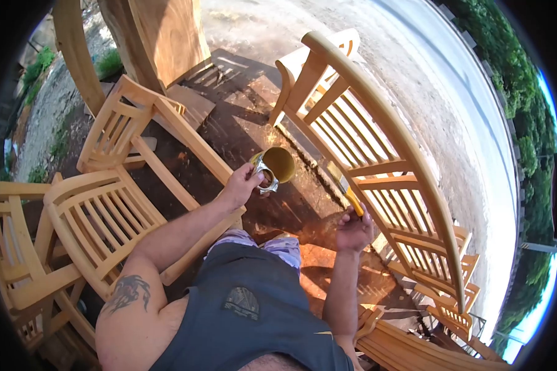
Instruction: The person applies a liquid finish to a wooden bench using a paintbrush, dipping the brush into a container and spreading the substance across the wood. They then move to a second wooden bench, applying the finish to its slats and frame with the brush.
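My left hand (240, 185) is closed on the rim of a metal can (280, 164), which is tilted so that its yellowish inside shows. A smaller shiny ring or lid-like part sits at the can's near side, under my fingers. In my right hand (354, 231) is a paintbrush (353, 199) with a yellow handle, its bristle end pointing up and left. The brush is close to the slatted back of a large wooden bench (377, 167) standing on the right. Whether the bristles touch the wood I cannot tell.
Wooden chairs (108, 216) with slatted backs crowd the left side. A thick wooden slab (167, 43) stands at the top left. More slatted furniture (408, 346) lies at the lower right. Beyond the bench runs a pale road (464, 111).
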The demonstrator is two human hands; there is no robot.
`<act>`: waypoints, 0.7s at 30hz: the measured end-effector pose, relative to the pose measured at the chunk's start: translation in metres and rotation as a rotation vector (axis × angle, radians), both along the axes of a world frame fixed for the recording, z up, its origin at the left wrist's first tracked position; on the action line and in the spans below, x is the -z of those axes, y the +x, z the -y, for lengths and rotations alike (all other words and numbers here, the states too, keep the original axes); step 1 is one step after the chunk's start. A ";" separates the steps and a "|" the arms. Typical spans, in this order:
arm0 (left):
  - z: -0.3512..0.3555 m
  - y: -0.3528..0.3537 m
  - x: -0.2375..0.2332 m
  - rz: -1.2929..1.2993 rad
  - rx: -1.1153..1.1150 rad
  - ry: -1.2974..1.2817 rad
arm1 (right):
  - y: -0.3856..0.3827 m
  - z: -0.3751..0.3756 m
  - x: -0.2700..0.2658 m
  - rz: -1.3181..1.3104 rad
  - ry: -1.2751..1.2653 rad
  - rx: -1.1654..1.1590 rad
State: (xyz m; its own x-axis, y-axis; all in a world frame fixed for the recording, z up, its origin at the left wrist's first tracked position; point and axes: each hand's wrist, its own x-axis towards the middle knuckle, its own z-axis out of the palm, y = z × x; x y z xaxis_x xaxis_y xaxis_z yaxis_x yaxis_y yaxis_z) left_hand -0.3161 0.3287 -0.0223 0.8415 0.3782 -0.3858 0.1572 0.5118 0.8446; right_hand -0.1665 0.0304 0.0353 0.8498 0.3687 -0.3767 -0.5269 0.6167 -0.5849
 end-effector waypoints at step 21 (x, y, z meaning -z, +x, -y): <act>-0.001 -0.021 0.138 -0.323 -0.261 0.071 | 0.083 -0.086 0.088 0.152 -0.556 -0.431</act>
State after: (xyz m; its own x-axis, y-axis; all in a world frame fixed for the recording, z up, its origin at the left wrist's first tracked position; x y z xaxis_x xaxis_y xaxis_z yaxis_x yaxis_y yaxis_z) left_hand -0.3373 0.3295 -0.1606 0.5541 0.5981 -0.5790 0.2920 0.5117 0.8080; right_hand -0.0832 0.1163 -0.0525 0.7301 0.4707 -0.4954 -0.5440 -0.0384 -0.8382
